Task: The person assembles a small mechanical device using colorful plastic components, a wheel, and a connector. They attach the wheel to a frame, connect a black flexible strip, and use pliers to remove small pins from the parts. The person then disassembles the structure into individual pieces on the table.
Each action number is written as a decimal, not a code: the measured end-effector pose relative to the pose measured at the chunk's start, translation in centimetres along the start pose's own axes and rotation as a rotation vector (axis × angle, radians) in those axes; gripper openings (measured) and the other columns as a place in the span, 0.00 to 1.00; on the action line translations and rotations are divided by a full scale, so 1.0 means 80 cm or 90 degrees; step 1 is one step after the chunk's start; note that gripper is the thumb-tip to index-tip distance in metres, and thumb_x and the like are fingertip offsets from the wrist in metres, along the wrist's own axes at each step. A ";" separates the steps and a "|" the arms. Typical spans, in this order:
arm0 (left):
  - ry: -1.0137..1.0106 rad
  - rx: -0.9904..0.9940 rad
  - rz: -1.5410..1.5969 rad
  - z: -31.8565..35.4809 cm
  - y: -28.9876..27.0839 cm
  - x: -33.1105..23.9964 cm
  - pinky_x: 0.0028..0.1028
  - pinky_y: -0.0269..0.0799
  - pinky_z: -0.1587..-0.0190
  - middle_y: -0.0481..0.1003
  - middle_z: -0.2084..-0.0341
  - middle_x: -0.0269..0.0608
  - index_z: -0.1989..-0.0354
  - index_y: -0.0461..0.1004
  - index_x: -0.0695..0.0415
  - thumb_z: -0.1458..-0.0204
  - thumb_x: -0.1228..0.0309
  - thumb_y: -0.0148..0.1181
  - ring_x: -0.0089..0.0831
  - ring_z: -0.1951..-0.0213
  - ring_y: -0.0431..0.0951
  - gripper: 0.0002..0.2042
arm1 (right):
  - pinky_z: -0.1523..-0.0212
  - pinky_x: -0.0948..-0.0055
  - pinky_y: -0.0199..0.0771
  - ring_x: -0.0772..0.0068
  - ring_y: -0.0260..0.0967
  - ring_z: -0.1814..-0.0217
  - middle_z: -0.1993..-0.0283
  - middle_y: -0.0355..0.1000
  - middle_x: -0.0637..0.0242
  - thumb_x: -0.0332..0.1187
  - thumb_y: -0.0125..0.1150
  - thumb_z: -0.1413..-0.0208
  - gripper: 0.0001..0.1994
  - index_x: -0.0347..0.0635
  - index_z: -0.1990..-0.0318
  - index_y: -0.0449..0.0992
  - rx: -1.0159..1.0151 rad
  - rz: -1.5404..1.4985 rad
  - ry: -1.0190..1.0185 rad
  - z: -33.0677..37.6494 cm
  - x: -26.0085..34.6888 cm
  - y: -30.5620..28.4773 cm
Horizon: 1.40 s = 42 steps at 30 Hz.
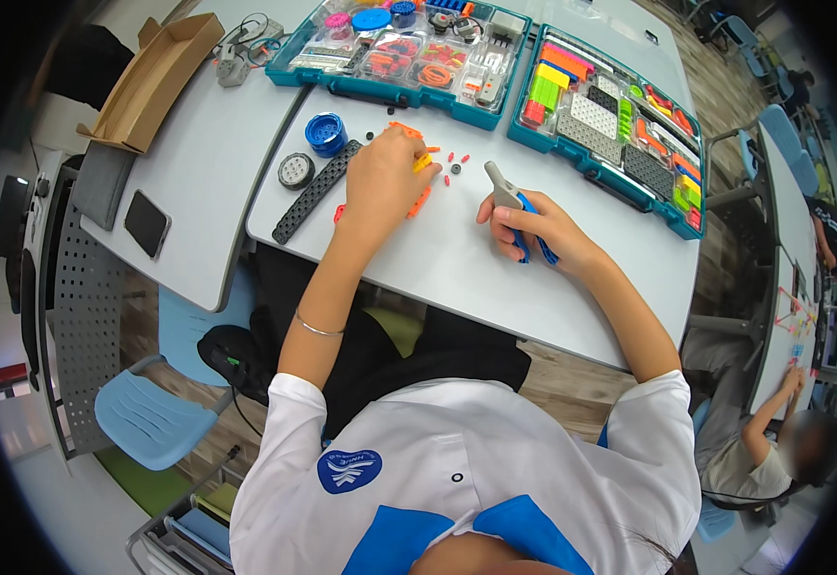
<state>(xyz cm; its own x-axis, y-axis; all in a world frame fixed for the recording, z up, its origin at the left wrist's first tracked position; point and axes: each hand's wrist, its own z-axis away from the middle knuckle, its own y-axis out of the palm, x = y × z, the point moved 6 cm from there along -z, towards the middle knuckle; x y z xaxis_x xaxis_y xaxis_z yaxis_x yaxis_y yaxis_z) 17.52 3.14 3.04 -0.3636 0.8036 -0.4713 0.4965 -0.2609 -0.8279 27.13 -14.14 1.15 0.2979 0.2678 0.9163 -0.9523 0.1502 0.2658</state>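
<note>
My left hand (pixel 392 177) is closed over a small yellow building piece (pixel 422 163), which shows at its fingertips. Orange pieces (pixel 418 202) stick out around that hand, partly hidden by it. In my right hand (pixel 543 230) is a pair of pliers (pixel 505 192) with a grey head and blue handles, its head tilted up and to the left. Between the hands lie small red pegs (pixel 447 179) and a dark round piece (pixel 456 169). A long dark perforated plate (pixel 313 196) lies left of my left hand, near a blue wheel hub (pixel 325 134) and a dark-rimmed wheel (pixel 296 171).
Two teal-edged cases of sorted building parts, one at the back (pixel 418 94) and one at the right (pixel 610 177), line the table's far side. On the left table are a phone (pixel 147 224) and an open cardboard box (pixel 155 81). Another person (pixel 773 450) sits at the far right.
</note>
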 end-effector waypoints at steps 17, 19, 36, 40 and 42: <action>-0.297 0.249 0.941 0.079 -0.007 -0.019 0.21 0.67 0.59 0.73 0.57 0.38 0.52 0.70 0.61 0.36 0.64 0.50 0.21 0.58 0.72 0.13 | 0.56 0.70 0.73 0.61 0.76 0.60 0.53 0.78 0.57 0.44 0.60 0.39 0.21 0.43 0.42 0.74 -0.146 0.559 -0.215 0.024 0.046 0.028; -0.273 0.261 0.867 0.081 -0.009 -0.027 0.21 0.68 0.60 0.74 0.58 0.38 0.53 0.70 0.60 0.36 0.64 0.50 0.20 0.60 0.72 0.12 | 0.52 0.71 0.72 0.63 0.75 0.58 0.51 0.78 0.56 0.40 0.61 0.41 0.22 0.42 0.41 0.74 -0.143 0.591 -0.221 0.028 0.052 0.032; -0.262 0.244 0.816 0.087 -0.004 -0.034 0.16 0.59 0.69 0.65 0.73 0.27 0.60 0.71 0.59 0.34 0.64 0.51 0.12 0.71 0.61 0.11 | 0.60 0.70 0.72 0.62 0.74 0.64 0.55 0.79 0.55 0.39 0.62 0.42 0.22 0.44 0.41 0.75 -0.115 0.612 -0.211 0.029 0.048 0.036; -0.234 0.246 0.750 0.087 -0.005 -0.035 0.16 0.60 0.69 0.65 0.73 0.27 0.61 0.71 0.59 0.34 0.64 0.51 0.12 0.71 0.62 0.10 | 0.62 0.70 0.71 0.64 0.73 0.67 0.57 0.79 0.56 0.39 0.62 0.42 0.22 0.45 0.41 0.75 -0.107 0.619 -0.180 0.028 0.046 0.038; -0.221 0.230 0.755 0.087 -0.006 -0.036 0.16 0.61 0.69 0.65 0.73 0.27 0.61 0.71 0.59 0.34 0.64 0.52 0.12 0.71 0.62 0.10 | 0.62 0.70 0.71 0.64 0.73 0.66 0.56 0.79 0.56 0.39 0.63 0.42 0.22 0.46 0.40 0.75 -0.111 0.616 -0.174 0.029 0.045 0.038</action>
<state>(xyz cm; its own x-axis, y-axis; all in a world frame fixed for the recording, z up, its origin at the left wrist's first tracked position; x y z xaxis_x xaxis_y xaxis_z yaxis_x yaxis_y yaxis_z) 12.85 -2.74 2.69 -0.0620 -0.1845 -0.9809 0.4347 -0.8897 0.1399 25.17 -14.91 5.95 -0.6399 0.1247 0.7583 -0.7476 0.1273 -0.6518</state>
